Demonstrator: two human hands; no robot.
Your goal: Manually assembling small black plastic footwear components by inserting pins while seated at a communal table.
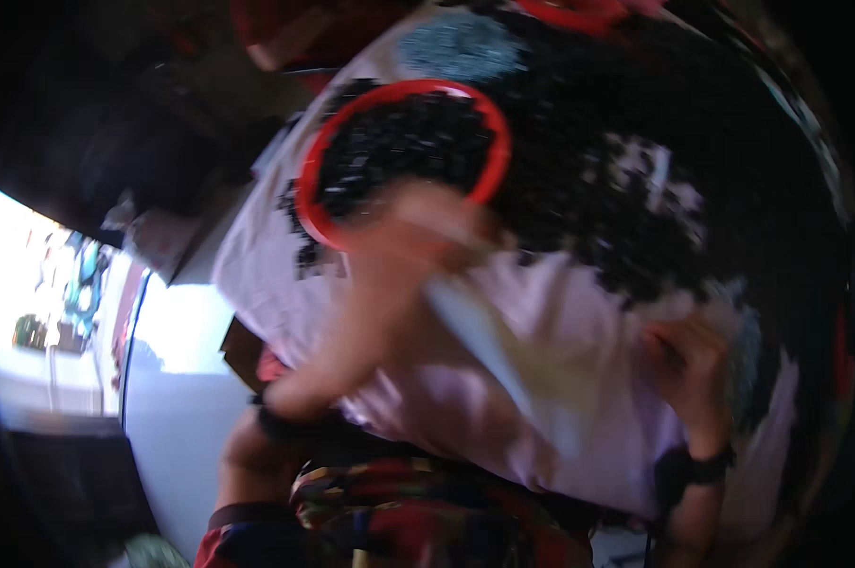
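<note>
My left hand [413, 232] is smeared by motion at the near rim of a red round tub [306, 180] full of small black pieces [404, 142]. A pale, blurred strip [489, 341] runs from beside this hand toward the lower right; whether the hand grips it, I cannot tell. My right hand [697, 374] is low over the pale cloth, its fingers curled in, next to a small bluish-grey heap [745, 350]. What its fingers hold, if anything, is hidden.
The pale pink cloth [626, 445] covers the work surface. A wide spread of black pieces [579, 189] lies right of the tub. A blue-grey pile of thin bits [461, 45] and another red container [579, 11] are at the far side. A bright opening [49, 303] is at left.
</note>
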